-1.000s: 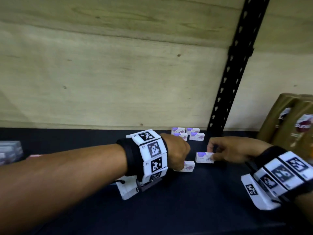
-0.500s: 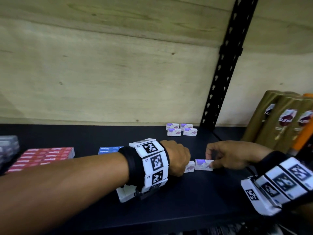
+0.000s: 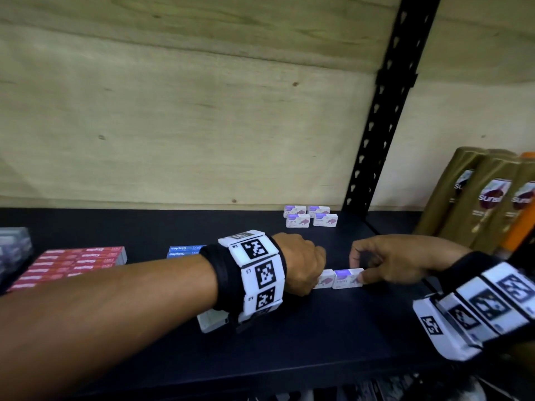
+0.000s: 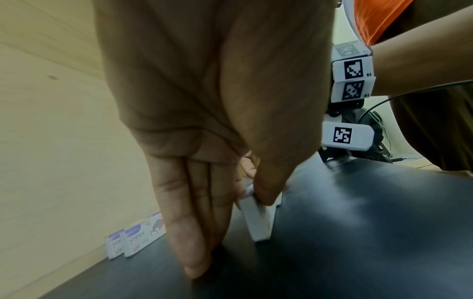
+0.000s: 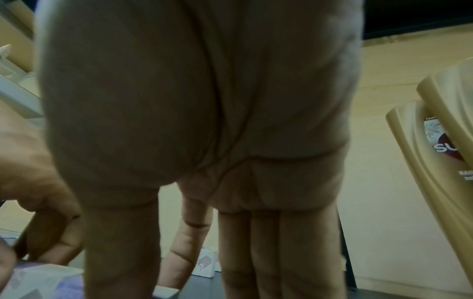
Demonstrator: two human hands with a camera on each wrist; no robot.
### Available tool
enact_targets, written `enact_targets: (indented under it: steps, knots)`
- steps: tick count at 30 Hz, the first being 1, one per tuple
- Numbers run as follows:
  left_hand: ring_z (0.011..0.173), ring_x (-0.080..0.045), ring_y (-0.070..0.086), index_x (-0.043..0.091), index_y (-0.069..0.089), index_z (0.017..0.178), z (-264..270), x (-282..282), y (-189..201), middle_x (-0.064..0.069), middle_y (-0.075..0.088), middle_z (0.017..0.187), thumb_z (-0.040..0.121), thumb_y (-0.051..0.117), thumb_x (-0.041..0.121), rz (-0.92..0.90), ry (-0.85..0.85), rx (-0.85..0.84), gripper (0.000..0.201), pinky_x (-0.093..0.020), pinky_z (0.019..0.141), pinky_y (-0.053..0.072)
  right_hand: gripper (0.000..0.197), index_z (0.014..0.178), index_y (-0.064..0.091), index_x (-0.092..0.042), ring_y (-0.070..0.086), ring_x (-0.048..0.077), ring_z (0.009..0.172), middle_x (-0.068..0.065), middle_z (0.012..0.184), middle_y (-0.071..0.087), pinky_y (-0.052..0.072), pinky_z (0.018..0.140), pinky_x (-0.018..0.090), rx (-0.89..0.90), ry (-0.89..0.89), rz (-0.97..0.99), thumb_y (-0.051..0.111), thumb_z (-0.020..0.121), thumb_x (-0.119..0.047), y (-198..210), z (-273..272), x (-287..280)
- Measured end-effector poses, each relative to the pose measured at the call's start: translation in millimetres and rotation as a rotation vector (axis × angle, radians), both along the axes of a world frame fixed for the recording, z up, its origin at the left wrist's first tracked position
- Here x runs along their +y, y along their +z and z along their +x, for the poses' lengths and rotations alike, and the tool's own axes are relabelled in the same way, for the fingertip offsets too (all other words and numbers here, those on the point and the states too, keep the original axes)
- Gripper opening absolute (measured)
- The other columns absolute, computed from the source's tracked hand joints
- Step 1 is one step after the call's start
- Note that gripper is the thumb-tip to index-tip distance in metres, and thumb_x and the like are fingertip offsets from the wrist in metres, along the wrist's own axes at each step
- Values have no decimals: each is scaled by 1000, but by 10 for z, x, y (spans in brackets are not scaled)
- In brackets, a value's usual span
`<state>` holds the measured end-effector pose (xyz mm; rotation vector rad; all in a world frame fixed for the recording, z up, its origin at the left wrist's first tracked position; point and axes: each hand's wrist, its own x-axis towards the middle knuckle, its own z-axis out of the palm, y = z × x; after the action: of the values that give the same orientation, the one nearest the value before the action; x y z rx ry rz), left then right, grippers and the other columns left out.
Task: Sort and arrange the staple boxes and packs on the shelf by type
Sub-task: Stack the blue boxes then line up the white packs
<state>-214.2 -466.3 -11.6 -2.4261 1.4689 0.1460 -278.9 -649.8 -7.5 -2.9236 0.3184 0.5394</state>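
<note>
Left hand [image 3: 301,264] pinches one small purple-and-white staple box [image 3: 323,279] on the dark shelf [image 3: 289,342], and right hand [image 3: 390,263] pinches its twin [image 3: 348,278], the two boxes butted end to end, likely to square them as a matched pair. Four like boxes [image 3: 310,216] sit grouped at the back wall, so this pair probably belongs with them; red packs [image 3: 75,263] and blue packs [image 3: 185,251] lie well apart to the left.

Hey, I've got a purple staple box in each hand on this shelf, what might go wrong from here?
1. The left hand pinches its box tilted on edge; released that way, it may tip over.
2. That box touches the right hand's box; a push may skew either.
3. Sliding them back carelessly might knock the four boxes by the wall out of line.
</note>
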Motion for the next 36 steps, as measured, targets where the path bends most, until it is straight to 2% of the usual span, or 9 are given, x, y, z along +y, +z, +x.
enact_targets:
  steps: [5,8,11,17,22,29,36]
  knots:
    - [119,-29,48,10,37,137,2,-1,10,-10,51,133,101,46,32,3,-4,17,43,-34,80,35,12,98,59,-34,54,4,63,-8,75,67,41,64,19,0,1,-19,66,91,-39,29,-24,52]
    - [120,-29,48,10,36,138,1,-14,11,-10,50,133,101,46,33,12,-5,13,44,-34,83,37,12,97,58,-35,55,4,65,-9,75,65,42,65,21,4,-2,-44,65,90,-41,34,-18,85]
    - [120,-29,48,11,37,139,2,-17,6,-10,50,133,101,46,33,13,-10,12,45,-33,79,35,13,99,58,-35,55,5,68,-9,77,65,43,69,23,10,-4,-66,64,91,-43,34,-22,97]
    - [120,-29,48,11,38,137,12,-6,5,-10,51,134,101,45,34,4,-7,14,44,-33,79,34,13,97,58,-34,55,5,64,-2,86,73,43,68,23,1,-14,6,65,91,-43,38,-45,54]
    - [121,-28,47,11,36,139,5,-15,10,-9,49,135,101,47,33,11,2,18,45,-33,79,33,12,96,57,-36,53,5,63,-6,74,66,43,67,23,-5,-3,-36,64,91,-44,0,-29,60]
    - [119,-28,49,11,38,137,-9,-21,13,-9,51,133,100,48,32,7,13,26,44,-34,81,37,13,97,57,-36,55,6,66,-6,77,66,43,68,24,-13,9,-54,63,91,-46,-4,-39,83]
    - [114,-28,53,15,44,131,41,41,44,-7,54,127,97,50,44,-9,17,55,45,-35,78,39,16,99,55,-41,54,6,68,-5,79,65,47,73,28,-2,10,-1,65,89,-48,9,-53,71]
